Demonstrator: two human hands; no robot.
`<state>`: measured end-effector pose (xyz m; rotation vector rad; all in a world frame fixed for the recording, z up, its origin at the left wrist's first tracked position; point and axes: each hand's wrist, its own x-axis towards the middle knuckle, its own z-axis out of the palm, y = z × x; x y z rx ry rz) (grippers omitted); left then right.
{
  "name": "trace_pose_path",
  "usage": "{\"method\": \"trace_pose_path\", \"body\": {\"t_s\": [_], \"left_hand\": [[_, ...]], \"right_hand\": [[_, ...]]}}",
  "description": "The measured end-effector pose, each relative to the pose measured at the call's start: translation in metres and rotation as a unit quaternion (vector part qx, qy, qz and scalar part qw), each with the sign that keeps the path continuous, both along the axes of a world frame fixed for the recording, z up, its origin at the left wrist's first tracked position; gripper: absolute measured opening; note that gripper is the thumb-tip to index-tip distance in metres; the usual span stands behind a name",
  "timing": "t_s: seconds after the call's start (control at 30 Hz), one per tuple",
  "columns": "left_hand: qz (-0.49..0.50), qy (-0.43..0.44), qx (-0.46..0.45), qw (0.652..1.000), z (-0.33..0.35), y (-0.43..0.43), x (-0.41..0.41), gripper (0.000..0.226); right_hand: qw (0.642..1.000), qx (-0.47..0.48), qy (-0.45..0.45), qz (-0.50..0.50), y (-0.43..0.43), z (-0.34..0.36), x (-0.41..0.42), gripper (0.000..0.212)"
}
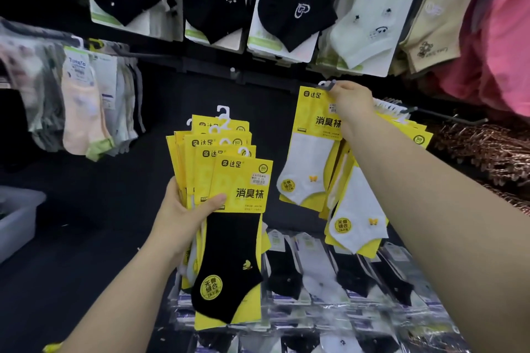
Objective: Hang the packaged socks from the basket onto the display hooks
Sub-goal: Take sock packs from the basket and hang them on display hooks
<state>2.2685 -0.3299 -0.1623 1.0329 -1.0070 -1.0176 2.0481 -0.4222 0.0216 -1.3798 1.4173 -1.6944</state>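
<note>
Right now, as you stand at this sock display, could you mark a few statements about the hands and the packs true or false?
1. The left hand grips a stack of yellow packs. True.
2. The front pack of that stack shows a white sock. False: its sock is black.
3. The right hand pinches the top of a white-sock pack. True.
4. The hook to the right of that pack is bare. False: several hung packs are on it.
</note>
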Motion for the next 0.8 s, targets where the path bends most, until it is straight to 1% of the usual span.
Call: {"method": "trace_pose_path", "body": {"t_s": [0.07,0.2,0.3,0.37,0.43,0.47,0.6,0.73,0.8], "left_hand": [[-0.004,-0.002,0.001,1.000,0.001,0.003,0.001,0.066],[-0.010,-0.006,0.004,1.000,0.002,0.006,0.003,0.063],[-0.008,-0.008,0.011,1.000,0.001,0.007,0.004,0.063],[-0.012,-0.006,0.012,1.000,0.001,0.007,0.004,0.064],[-0.017,-0.004,0.012,1.000,0.001,0.007,0.004,0.065],[-0.019,-0.003,0.012,1.000,0.001,0.007,0.004,0.064],[-0.024,0.009,0.012,1.000,0.000,0.005,0.002,0.064],[-0.032,0.024,0.010,0.999,0.002,0.006,-0.001,0.068],[-0.037,0.029,0.011,0.999,0.003,0.006,-0.002,0.073]], "right_hand": [[1.000,-0.001,0.011,0.005,0.001,-0.002,-0.001,0.004],[0.999,-0.006,0.044,0.004,0.004,-0.006,-0.004,0.023],[0.996,-0.027,0.078,-0.014,0.006,-0.001,-0.004,0.020],[0.991,-0.043,0.125,-0.028,0.010,0.002,-0.004,0.020],[0.984,-0.060,0.166,-0.013,0.014,0.002,-0.008,0.021],[0.983,-0.067,0.173,0.001,0.016,0.002,-0.011,0.022],[0.986,-0.060,0.157,0.023,0.019,-0.001,-0.019,0.025],[0.995,-0.020,0.098,0.012,0.010,-0.003,-0.012,0.023],[0.996,-0.013,0.085,-0.009,0.003,-0.003,-0.007,0.019]]}}
